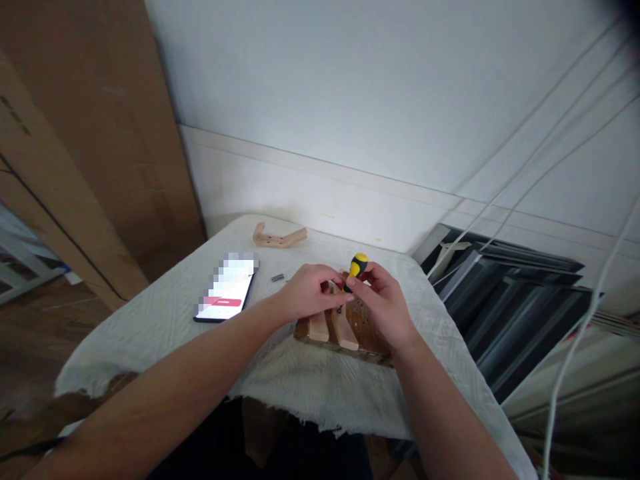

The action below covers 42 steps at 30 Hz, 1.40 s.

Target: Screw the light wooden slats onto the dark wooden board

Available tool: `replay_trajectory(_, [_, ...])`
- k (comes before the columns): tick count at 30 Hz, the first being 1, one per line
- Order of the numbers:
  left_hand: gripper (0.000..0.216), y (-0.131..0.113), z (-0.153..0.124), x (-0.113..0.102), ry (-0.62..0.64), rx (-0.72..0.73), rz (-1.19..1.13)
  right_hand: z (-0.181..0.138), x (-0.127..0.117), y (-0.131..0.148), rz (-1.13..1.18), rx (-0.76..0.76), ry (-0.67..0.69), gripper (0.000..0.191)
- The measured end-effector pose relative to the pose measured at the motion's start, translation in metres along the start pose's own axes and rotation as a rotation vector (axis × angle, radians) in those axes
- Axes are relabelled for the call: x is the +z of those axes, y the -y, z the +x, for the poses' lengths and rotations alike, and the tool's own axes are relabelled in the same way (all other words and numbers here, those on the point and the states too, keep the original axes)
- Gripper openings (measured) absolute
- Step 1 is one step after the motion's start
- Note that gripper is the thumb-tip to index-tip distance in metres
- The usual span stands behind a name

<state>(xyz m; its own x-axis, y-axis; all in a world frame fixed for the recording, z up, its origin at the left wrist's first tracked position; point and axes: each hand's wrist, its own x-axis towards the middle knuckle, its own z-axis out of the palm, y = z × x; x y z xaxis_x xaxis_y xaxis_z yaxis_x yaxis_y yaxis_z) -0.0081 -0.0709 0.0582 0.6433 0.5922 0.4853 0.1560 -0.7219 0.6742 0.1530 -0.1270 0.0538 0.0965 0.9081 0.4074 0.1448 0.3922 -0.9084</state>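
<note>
A short screwdriver (359, 264) with a yellow and black handle stands nearly upright over a dark brown wooden block (369, 337). My right hand (385, 303) is closed, thumb and fingers pinching the screwdriver's handle. My left hand (314, 288) curls in from the other side, its thumb and fingers brought together by the screwdriver's lower end; what they grip is hidden. Two pale wooden pieces lie on the block below my hands, a left strip (319, 328) and a right strip (345, 331). The screwdriver's tip is too covered to make out.
A curved wooden hook (279, 237) with dark holes lies at the back of the cloth-covered table (270, 363). A lit phone (227, 293) and a small grey metal piece (277, 277) are to the left. Dark panels (515, 313), white cables and a large cardboard box (100, 133) flank the table.
</note>
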Motion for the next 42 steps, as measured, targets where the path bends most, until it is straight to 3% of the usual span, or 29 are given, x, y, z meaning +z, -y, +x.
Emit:
replay_trajectory(5, [0.019,-0.0034,0.0001,-0.0019,0.046,0.048,0.010,0.0002,0.0004,0.0020,-0.046,-0.010,0.018,0.014])
replay_trajectory(10, [0.027,-0.0017,-0.0003,-0.0006,-0.009,0.014,-0.006,0.0003,0.0009,0.0015,-0.016,0.034,-0.009,0.020])
replay_trajectory(17, [0.018,-0.0008,-0.0002,-0.0003,0.021,0.025,-0.038,-0.0002,-0.0012,0.0011,-0.033,-0.018,0.018,0.010])
replay_trajectory(21, [0.024,-0.0021,-0.0001,-0.0014,0.006,-0.001,0.018,0.0009,0.0012,0.0020,-0.026,0.028,-0.010,0.020])
replay_trajectory(27, [0.021,-0.0024,-0.0009,-0.0020,0.051,0.030,0.021,0.0006,0.0011,0.0013,-0.027,0.008,0.014,0.015])
replay_trajectory(31, [0.029,-0.0022,-0.0003,-0.0031,0.017,0.005,0.050,0.0010,0.0011,-0.0025,-0.003,0.014,-0.040,0.023])
replay_trajectory(36, [0.024,-0.0026,0.0011,-0.0043,0.074,0.121,0.021,-0.0006,0.0017,0.0001,-0.020,0.014,0.014,0.018])
replay_trajectory(42, [0.030,-0.0017,-0.0001,-0.0026,0.008,-0.008,0.035,-0.0008,0.0002,0.0009,-0.047,0.000,0.017,0.016])
